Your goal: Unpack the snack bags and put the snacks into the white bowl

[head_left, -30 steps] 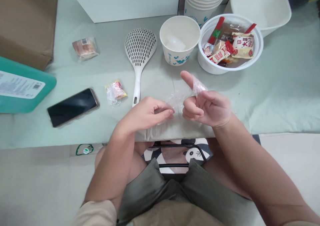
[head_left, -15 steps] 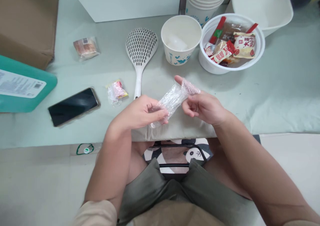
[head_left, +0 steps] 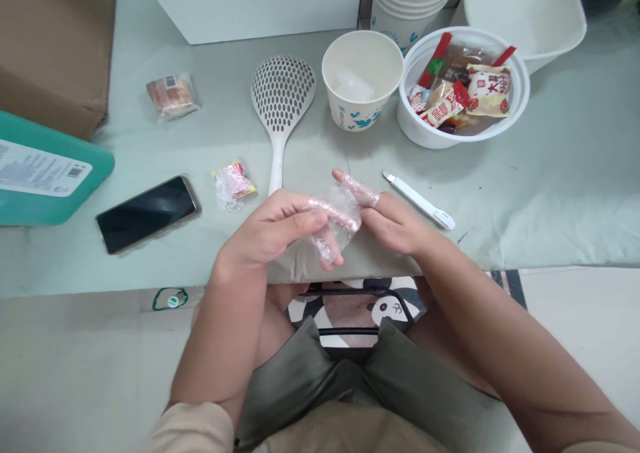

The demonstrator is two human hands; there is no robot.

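A crumpled piece of clear plastic film stretches between my two hands near the table's front edge. My left hand is closed on it, with film lying over its fingers. My right hand grips the film's other side, and film covers its extended index finger. Just beyond my right hand lies a white utility knife. The handle of a white slotted skimmer reaches to my left hand. A small wrapped packet rests to the left of that hand.
A black phone, a green container and a packaged snack are on the left. Farther back stand a paper cup, stacked cups, a bowl of snacks and a white tub.
My hands have come closer together, bunching the film between them. The right hand has shifted left and slightly down, and the utility knife now shows beside it.
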